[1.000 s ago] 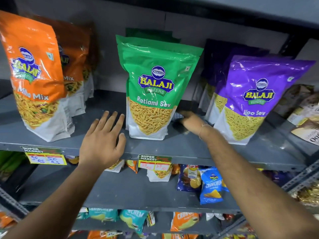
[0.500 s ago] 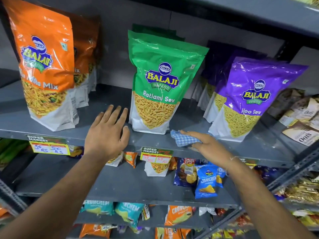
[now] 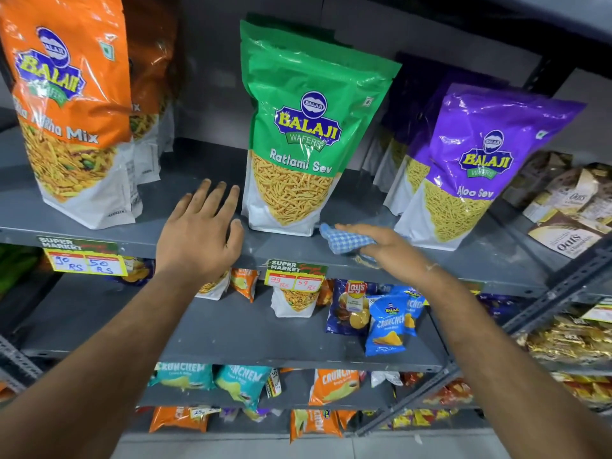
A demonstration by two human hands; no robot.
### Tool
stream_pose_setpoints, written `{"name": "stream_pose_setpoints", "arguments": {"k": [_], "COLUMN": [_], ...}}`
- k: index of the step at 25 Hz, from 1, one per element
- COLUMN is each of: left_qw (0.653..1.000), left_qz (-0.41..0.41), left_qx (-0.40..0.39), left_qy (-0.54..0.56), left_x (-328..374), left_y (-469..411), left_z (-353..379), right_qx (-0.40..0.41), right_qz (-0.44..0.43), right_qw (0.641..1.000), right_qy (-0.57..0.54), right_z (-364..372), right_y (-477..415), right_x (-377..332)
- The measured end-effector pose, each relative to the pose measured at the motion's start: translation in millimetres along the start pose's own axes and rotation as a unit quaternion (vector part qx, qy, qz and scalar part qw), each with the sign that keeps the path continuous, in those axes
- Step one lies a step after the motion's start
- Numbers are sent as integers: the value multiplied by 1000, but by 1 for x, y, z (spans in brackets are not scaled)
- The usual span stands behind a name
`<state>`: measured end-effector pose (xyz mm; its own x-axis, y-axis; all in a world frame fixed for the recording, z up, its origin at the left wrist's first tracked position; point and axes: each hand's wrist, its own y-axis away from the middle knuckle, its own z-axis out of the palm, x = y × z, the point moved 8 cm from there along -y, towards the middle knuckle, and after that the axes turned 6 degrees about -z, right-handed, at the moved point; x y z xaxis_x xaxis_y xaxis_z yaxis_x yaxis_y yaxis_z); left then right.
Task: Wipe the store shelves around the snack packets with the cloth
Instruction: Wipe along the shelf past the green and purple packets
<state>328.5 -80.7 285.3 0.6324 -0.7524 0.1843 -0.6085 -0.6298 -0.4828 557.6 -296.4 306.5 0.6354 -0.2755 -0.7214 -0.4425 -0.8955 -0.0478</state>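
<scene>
A grey metal shelf [image 3: 185, 207] holds three rows of big snack pouches: orange Mix packets [image 3: 71, 127] at left, a green Ratlami Sev packet [image 3: 303, 144] in the middle, purple Aloo Sev packets [image 3: 477, 167] at right. My right hand [image 3: 385, 248] presses a blue-and-white checked cloth [image 3: 344, 240] flat on the shelf's front strip, between the green and purple packets. My left hand [image 3: 202, 236] rests palm down, fingers spread, on the shelf edge just left of the green packet, holding nothing.
Price tags [image 3: 84, 260] [image 3: 296, 276] hang on the shelf's front lip. Lower shelves [image 3: 238, 332] carry small chip bags, including blue Crunchem [image 3: 387, 326] and Lay's [image 3: 352, 306] packets. Oats packs [image 3: 569, 210] lie at far right. A slotted upright [image 3: 563, 293] runs diagonally at right.
My right hand drew the cloth from deep beside the green packet forward to the shelf's front edge. My left hand stayed put on the edge. The view moved closer.
</scene>
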Motion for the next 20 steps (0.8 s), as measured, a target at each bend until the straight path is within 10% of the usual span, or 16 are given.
{"name": "stream_pose_setpoints", "arguments": {"k": [20], "left_qw": [1000], "left_qz": [-2], "left_qx": [-17], "left_qy": [12], "left_x": [0], "left_y": [1], "left_z": [3], "right_qx": [43], "right_qz": [-23], "right_qw": [990], "right_qy": [130], "right_z": [0], "right_y": [76], "right_x": [-11]}}
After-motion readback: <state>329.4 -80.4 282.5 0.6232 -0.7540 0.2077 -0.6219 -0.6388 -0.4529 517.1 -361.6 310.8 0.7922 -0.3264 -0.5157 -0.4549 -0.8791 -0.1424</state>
